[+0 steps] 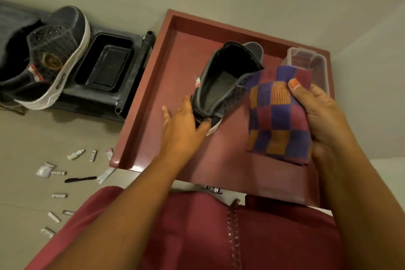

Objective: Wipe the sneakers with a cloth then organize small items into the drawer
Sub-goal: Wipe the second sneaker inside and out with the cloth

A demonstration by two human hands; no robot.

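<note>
Lap: maroon garment (197,237), nearest the camera, bottom of view.
Left hand (182,131): fingers spread and nearly straight, fingertips touching the heel of the sneaker in the drawer, thumb against its sole edge; not clearly wrapped round it.
Right hand (320,114): curled round the cloth, thumb pressed on its top face.
Cloth (278,116): checked purple, maroon and orange, folded, held above the drawer's right half, its top edge touching the sneaker's side.
Sneaker in drawer (228,85): dark, opening towards the camera, toe towards the drawer's far edge, tilted.
Drawer (140,116): red-brown, pulled out, open top.
Clear container (306,61): far right corner of the drawer, partly behind the cloth.
Second sneaker (50,55): dark with white sole, on a dark rack (135,76) left of the drawer.
Black tray (105,63): on the rack, beside the second sneaker.
Small items (74,173): tubes, packets, a black pen, scattered on the floor, left of the drawer's near corner.
</note>
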